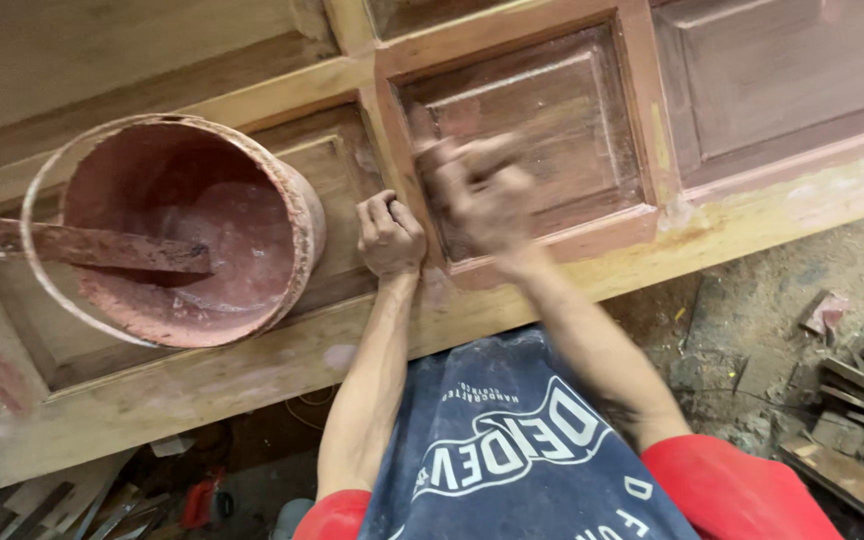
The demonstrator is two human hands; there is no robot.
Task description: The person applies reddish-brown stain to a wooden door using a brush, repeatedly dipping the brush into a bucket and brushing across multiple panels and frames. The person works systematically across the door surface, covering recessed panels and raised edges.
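Wood scraps and dust cover the workshop floor (752, 330) near you, and across it lies a panelled wooden door (512, 300), pale along its rails and stained red-brown in the recessed panels. Your right hand (482, 195) is blurred with motion over the centre panel (562, 110), fingers bunched; whether a rag or pad sits inside the grip I cannot tell. Your left hand (389, 235) is curled into a loose fist, knuckles resting on the upright strip between the centre panel and the left one, holding nothing that shows.

To the left, a crusted bucket (187, 225) of reddish filler or stain stands on the left panel, with a flat stirring stick (82, 245) lying across its rim and into the mix.

Judging by the colour, the centre panel is well covered, while its near moulding (552, 245) looks patchier. Work along the grain, press into the moulding grooves, and wipe out any build-up in the corners. Keep your bracing fist on bare wood, not on wet colour, and keep your elbow away from the bucket.
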